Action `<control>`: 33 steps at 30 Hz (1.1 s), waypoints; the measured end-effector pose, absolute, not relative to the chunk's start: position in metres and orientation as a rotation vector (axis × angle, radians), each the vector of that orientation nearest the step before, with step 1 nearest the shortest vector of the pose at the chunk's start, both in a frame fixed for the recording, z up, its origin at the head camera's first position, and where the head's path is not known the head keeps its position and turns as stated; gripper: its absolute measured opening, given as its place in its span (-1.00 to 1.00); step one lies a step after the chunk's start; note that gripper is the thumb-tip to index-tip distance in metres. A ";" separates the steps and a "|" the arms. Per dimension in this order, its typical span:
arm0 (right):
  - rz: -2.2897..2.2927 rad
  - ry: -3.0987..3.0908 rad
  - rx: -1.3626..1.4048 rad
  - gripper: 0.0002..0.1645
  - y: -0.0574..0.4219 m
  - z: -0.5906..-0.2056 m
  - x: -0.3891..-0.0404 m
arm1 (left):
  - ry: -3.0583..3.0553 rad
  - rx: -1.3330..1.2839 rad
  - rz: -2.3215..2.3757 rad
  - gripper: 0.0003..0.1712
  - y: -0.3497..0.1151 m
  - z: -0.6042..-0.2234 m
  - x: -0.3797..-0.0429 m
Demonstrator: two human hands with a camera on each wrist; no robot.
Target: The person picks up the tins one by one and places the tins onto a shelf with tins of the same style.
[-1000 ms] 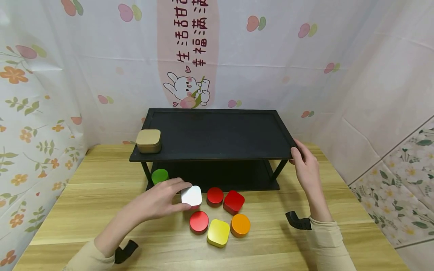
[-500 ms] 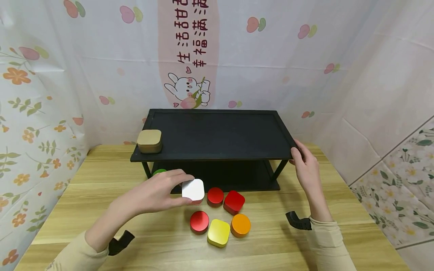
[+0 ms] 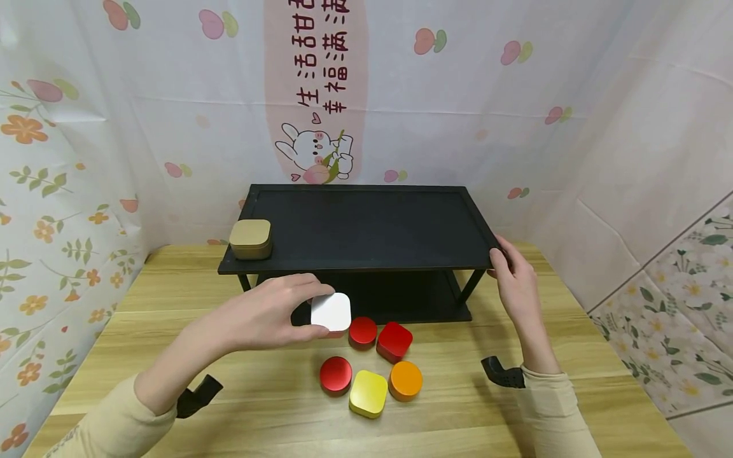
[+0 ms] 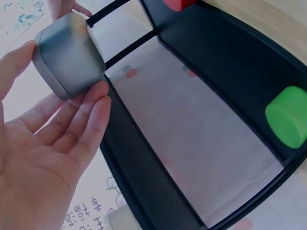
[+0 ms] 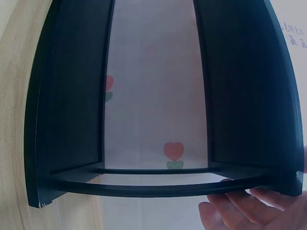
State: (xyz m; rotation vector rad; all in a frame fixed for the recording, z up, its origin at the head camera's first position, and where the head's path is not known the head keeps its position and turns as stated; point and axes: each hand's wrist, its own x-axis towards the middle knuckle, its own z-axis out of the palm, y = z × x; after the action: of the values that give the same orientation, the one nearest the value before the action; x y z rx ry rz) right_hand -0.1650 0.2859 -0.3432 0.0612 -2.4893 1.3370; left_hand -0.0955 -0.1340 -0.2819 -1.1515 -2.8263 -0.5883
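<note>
My left hand [image 3: 269,315] holds a small white-topped square tin [image 3: 331,310] between thumb and fingers, in front of the black two-tier shelf [image 3: 366,229]. In the left wrist view this tin [image 4: 69,57] looks silver-grey and is raised off the table, near the upper tier's edge. With thumb above and fingers below, my right hand [image 3: 515,277] grips the right front corner of the shelf's top board. A green round tin [image 4: 290,117] stands on the lower tier; in the head view my left hand hides it. A gold square tin [image 3: 252,240] sits at the top board's left front corner.
Before the shelf on the wooden table [image 3: 458,420] lie a red round tin [image 3: 363,333], a red square tin [image 3: 394,341], another red round tin [image 3: 335,375], a yellow square tin [image 3: 368,394] and an orange round tin [image 3: 405,380]. A patterned curtain [image 3: 401,114] hangs behind.
My left hand has lifted the white-topped tin from the table and carried it slightly right, toward the shelf. The green tin has become covered by that hand. My right hand stays put.
</note>
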 end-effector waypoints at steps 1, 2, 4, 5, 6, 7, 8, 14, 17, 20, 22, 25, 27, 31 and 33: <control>1.337 -2.488 0.062 -0.32 0.286 -0.343 -0.165 | -2.819 -1.154 -0.587 -0.45 -0.134 -0.280 -0.096; 1.335 -2.487 0.063 -0.33 0.286 -0.343 -0.165 | -2.813 -1.155 -0.585 -0.45 -0.133 -0.278 -0.096; 1.330 -2.489 0.065 -0.32 0.286 -0.343 -0.166 | -2.800 -1.156 -0.583 -0.44 -0.133 -0.275 -0.097; 1.329 -2.490 0.065 -0.32 0.286 -0.343 -0.166 | -2.797 -1.154 -0.581 -0.44 -0.132 -0.273 -0.097; 1.328 -2.490 0.065 -0.32 0.286 -0.343 -0.166 | -2.791 -1.153 -0.575 -0.44 -0.132 -0.271 -0.097; 1.328 -2.491 0.065 -0.32 0.286 -0.343 -0.166 | -2.786 -1.151 -0.574 -0.44 -0.132 -0.269 -0.098; 1.327 -2.491 0.065 -0.32 0.286 -0.343 -0.166 | -2.784 -1.148 -0.578 -0.44 -0.132 -0.267 -0.098; 1.325 -2.488 0.071 -0.33 0.286 -0.343 -0.166 | -2.767 -1.158 -0.608 -0.45 -0.130 -0.255 -0.103; 1.329 -2.482 0.081 -0.33 0.286 -0.344 -0.166 | -2.769 -1.166 -0.617 -0.45 -0.129 -0.248 -0.107; 1.331 -2.478 0.087 -0.34 0.287 -0.345 -0.166 | -2.774 -1.160 -0.635 -0.46 -0.128 -0.241 -0.112; 1.330 -2.478 0.086 -0.34 0.287 -0.345 -0.166 | -2.773 -1.156 -0.642 -0.47 -0.129 -0.235 -0.116; 1.332 -2.477 0.082 -0.33 0.287 -0.345 -0.166 | -2.759 -1.158 -0.641 -0.51 -0.129 -0.229 -0.122; 1.334 -2.476 0.078 -0.33 0.287 -0.345 -0.166 | -2.744 -1.167 -0.644 -0.52 -0.130 -0.225 -0.125; 1.339 -2.478 0.068 -0.32 0.287 -0.345 -0.167 | -2.728 -1.172 -0.651 -0.55 -0.132 -0.222 -0.131; 1.343 -2.481 0.064 -0.31 0.287 -0.344 -0.168 | -2.733 -1.166 -0.656 -0.55 -0.132 -0.221 -0.133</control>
State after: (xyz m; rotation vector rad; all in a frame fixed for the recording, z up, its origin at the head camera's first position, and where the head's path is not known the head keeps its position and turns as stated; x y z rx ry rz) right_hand -0.1675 0.2868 -0.3445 0.0637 -2.4809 1.3427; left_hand -0.1335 -0.1321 -0.2207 -1.1659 -2.7331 -0.6562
